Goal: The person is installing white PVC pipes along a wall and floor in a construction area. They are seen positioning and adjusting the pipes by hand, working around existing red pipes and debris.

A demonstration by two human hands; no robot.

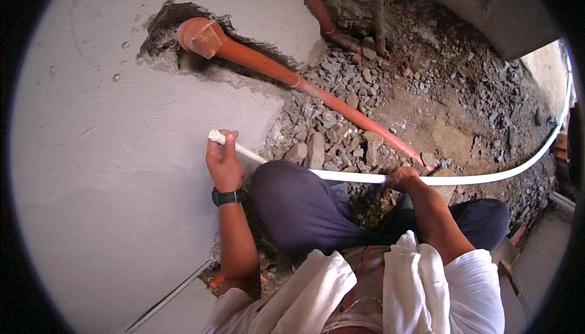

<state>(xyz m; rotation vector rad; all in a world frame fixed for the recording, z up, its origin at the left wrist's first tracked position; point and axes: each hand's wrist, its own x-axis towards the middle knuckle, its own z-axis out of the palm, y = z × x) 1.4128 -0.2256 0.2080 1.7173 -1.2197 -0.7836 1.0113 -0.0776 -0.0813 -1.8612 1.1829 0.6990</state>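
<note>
A long white plastic pipe runs across in front of me, passing over my bent left knee. Close to its left end, my left hand has its fingers wrapped round the pipe, just behind the whitish end piece. That end points at the grey wall. Farther right, my right hand is closed round the same pipe. Beyond this hand the pipe curves up and away to the far right. A dark watch is on my left wrist.
An orange drain pipe slants from a broken hole in the plastered wall down to the rubble. A second orange pipe and a thin grey pipe rise at the back. A concrete ledge overhangs the upper right.
</note>
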